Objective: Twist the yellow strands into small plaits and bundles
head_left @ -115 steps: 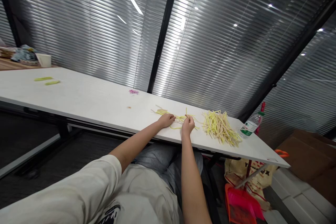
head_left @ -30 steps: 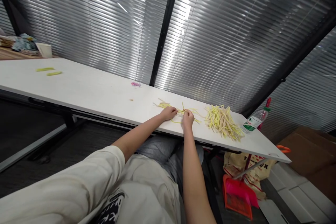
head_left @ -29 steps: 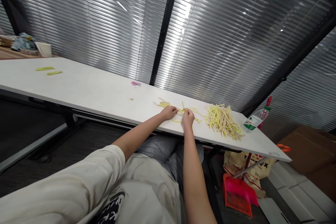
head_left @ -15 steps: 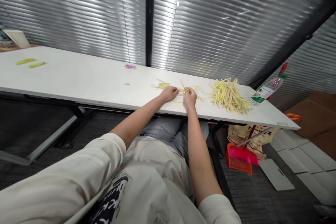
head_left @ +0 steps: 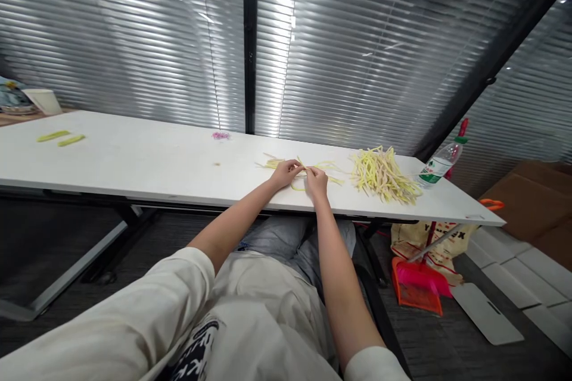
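My left hand (head_left: pixel 285 173) and my right hand (head_left: pixel 317 182) meet low over the white table (head_left: pixel 170 166), near its front edge. The fingers of both are pinched on a thin, limp yellow strip (head_left: pixel 300 161), whose end sticks up between them. Exactly how the strip runs inside the fingers is hidden. Loose pale yellow strips (head_left: pixel 271 163) lie on the table beyond my left hand, and others stick out past the right. To the right of my hands is a large tangled heap of yellow strips (head_left: pixel 383 177).
A plastic bottle (head_left: pixel 440 165) leans beside the heap. Small pink bits (head_left: pixel 220 136) lie at the table's back edge. Two yellow-green bundles (head_left: pixel 62 138) and a paper cup (head_left: pixel 43 101) are at the left. A pink dustpan (head_left: pixel 422 283) sits on the floor to the right.
My hands have drawn closer together, with the fingertips now almost touching over the strip. The view has tilted up, so the table appears lower.
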`<state>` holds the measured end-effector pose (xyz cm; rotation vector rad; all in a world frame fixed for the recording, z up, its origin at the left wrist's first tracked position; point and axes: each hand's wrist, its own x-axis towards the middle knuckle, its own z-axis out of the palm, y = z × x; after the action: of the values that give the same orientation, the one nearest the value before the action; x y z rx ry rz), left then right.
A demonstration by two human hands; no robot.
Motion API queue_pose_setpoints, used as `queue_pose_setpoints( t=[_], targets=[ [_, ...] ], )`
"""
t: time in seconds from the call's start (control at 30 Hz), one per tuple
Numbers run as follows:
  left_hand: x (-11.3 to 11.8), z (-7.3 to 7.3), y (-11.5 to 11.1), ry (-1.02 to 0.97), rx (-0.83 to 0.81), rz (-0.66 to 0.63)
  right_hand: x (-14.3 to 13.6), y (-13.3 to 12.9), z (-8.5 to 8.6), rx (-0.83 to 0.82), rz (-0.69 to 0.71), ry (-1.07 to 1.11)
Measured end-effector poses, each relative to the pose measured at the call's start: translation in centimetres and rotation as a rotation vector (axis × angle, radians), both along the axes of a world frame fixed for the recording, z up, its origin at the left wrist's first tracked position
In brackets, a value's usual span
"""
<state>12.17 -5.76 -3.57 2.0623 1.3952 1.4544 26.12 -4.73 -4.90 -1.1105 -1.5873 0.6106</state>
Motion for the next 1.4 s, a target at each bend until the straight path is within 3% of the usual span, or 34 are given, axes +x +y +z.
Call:
queue_pose_setpoints(
  t=[0.17, 0.47, 0.83, 1.1, 1.4],
  targets=[
    [0.0, 0.2, -0.3, -0.253, -0.246, -0.152, 0.0, -0.6, 0.5, -0.055, -0.077, -0.127],
    [0.0, 0.8, -0.3, -0.681, -0.407, -0.194, -0.2, -0.7, 0.3, -0.077, -0.136, -0.357],
    [-0.8, -0.2, 1.0, -0.970, -0.504, -0.323, -0.4, -1.1, 0.3, 0.028, -0.126, -0.419],
    [-1.2, 0.0, 1.0, -1.104, -0.490, -0.317, -0.6, -1.5, 0.6, 0.168, -0.022, -0.436],
    [-1.4, 0.3, 1.1, -1.237, -0.477, -0.365, -1.1, -0.4, -0.6, 0.252, 0.067, -0.467]
  ],
)
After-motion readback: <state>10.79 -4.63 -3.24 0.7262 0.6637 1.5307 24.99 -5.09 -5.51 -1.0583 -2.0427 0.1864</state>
